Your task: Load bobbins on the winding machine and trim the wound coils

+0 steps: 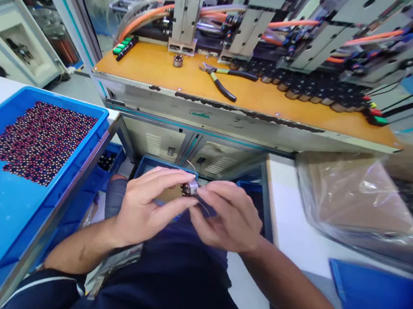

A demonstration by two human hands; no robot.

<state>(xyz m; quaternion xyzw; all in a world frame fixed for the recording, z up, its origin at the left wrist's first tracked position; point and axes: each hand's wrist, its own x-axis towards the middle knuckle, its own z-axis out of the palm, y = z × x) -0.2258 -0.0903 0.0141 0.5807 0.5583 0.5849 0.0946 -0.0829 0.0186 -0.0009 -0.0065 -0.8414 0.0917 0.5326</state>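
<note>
A small cylindrical metal part [189, 188] with a dark, copper-coloured end is held up in front of my torso. Thin wire rises from it, and another strand seems to trail below. My left hand [145, 204] pinches the part from the left between thumb and forefinger. From the other side, the fingertips of my right hand [227, 216] close on it, partly hiding it. On the orange bench ahead stands a similar ring-shaped part [178, 61]. Diagonal cutters [223, 90] with black and yellow handles lie beside it, jaws apart.
A blue tray [5, 207] at left holds many small dark, red-dotted parts [49, 138]. Rows of dark cylindrical parts [305, 88] line the orange worktop [145, 69] beneath machine columns [185, 22]. At right are a plastic-wrapped carton [343, 188] and a blue bin [378, 305].
</note>
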